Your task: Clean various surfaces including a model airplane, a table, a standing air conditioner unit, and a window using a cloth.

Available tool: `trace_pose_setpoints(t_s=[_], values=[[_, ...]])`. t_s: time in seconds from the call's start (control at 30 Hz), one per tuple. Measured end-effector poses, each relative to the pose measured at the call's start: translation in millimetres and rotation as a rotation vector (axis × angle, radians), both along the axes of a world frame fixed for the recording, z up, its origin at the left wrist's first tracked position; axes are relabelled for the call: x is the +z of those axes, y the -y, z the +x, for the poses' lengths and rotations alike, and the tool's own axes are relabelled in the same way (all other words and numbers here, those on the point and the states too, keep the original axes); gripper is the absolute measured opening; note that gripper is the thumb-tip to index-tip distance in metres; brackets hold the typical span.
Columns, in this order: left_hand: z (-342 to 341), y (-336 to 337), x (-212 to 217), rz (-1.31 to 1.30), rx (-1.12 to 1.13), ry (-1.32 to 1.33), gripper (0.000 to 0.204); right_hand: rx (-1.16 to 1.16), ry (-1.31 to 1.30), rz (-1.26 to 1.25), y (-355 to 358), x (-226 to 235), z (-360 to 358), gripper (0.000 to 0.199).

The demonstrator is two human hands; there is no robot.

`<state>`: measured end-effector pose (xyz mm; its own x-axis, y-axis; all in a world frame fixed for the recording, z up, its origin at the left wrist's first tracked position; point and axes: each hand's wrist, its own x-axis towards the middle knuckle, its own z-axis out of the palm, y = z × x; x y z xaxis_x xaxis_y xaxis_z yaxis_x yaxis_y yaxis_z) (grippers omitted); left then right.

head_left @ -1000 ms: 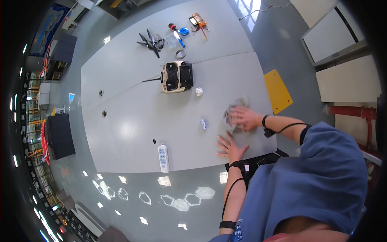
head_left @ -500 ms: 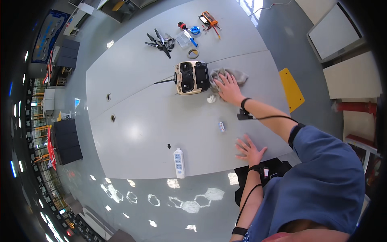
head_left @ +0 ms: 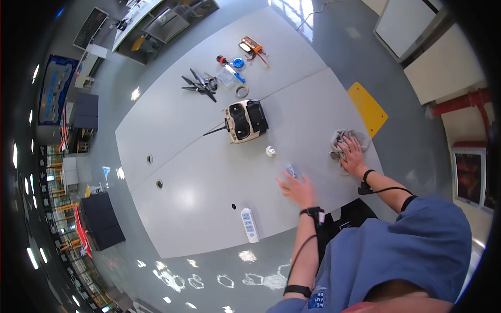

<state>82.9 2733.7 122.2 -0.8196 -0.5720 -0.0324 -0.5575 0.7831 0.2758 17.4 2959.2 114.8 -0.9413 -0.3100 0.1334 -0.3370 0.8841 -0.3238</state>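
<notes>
My right hand [head_left: 354, 156] presses on a crumpled grey cloth [head_left: 366, 139] near the table's right edge, its fingers bent over the fabric. Over the near part of the table, my left hand [head_left: 297, 190] is somewhat blurred, fingers apart and nothing visible in them. Just beyond its fingertips lies a small white-and-blue block [head_left: 291, 170]; I cannot tell whether they touch. A small crumpled white piece [head_left: 270, 151] rests farther off. Behind that stands a beige and black radio remote controller [head_left: 246, 121] with its antenna pointing left.
At the far side lie black propellers [head_left: 200, 86], a tape roll [head_left: 241, 91], a clear plastic box [head_left: 226, 78], a blue spool [head_left: 238, 63] and an orange battery pack [head_left: 252, 45] with wires. A white power strip [head_left: 249, 224] lies along the near edge of the grey table [head_left: 209, 172].
My right hand has dragged the cloth from beside the controller toward me and the right edge. My left hand has lifted from the near edge and moved left toward the small block. The view has turned.
</notes>
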Motion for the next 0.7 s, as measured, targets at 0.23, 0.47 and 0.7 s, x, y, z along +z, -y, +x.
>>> trace_pose_setpoints(t_s=[0.23, 0.47, 0.7], values=[[-82.3, 69.5, -12.9, 0.01, -0.042, -0.101, 0.071, -0.001, -0.002, -0.044, -1.0, 4.1, -1.8, 0.057], [-120.3, 41.4, -50.1, -0.021, -0.437, -0.17, 0.022, -0.033, 0.048, -0.049, -5.1, 7.7, -4.2, 0.059], [-239.7, -37.3, -6.8, -0.002, -0.545, -0.153, 0.017, -0.034, 0.061, -0.089, -10.6, 4.9, -5.0, 0.064]])
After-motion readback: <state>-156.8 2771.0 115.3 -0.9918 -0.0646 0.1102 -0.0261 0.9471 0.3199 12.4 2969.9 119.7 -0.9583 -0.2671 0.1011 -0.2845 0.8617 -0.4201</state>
